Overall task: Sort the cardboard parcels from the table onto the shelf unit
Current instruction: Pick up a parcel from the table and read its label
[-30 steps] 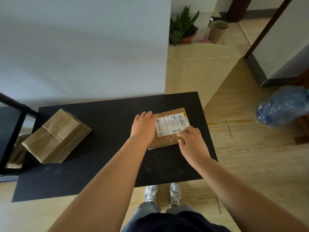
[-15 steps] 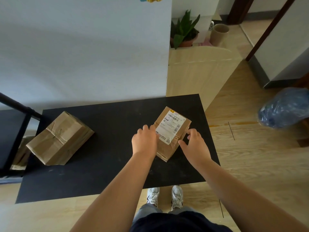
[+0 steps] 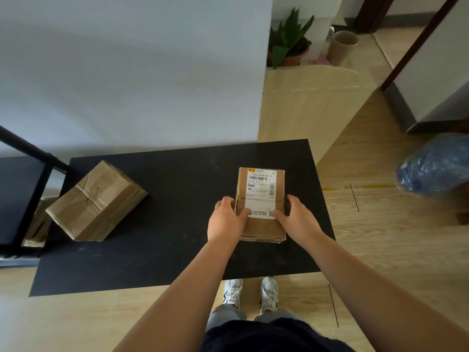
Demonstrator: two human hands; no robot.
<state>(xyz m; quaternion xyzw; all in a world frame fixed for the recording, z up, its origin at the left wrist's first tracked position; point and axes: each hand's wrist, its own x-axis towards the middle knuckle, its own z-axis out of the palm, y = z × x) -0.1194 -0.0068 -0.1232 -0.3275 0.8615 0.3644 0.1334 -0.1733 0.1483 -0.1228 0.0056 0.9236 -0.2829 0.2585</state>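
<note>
A small cardboard parcel (image 3: 261, 229) with a white shipping label sits on the right part of the black table (image 3: 177, 189), its long side pointing away from me. My left hand (image 3: 225, 219) grips its left side and my right hand (image 3: 297, 217) grips its right side, thumbs on the label. A larger, crumpled cardboard parcel (image 3: 96, 201) lies tilted at the table's left end, apart from both hands. The black shelf unit (image 3: 28, 179) stands at the far left, with another cardboard piece (image 3: 38, 227) partly hidden behind its frame.
A white wall rises directly behind the table. A pale wooden board (image 3: 304, 102), a potted plant (image 3: 289, 44) and a cardboard tube (image 3: 342, 47) stand at the back right. A blue plastic bag (image 3: 434, 166) lies on the wooden floor to the right. My shoes (image 3: 251, 293) show below the table's front edge.
Both hands have turned the small parcel from lying crosswise to lengthwise, label upright toward me. They now hold it by its two sides. The large parcel has stayed where it was.
</note>
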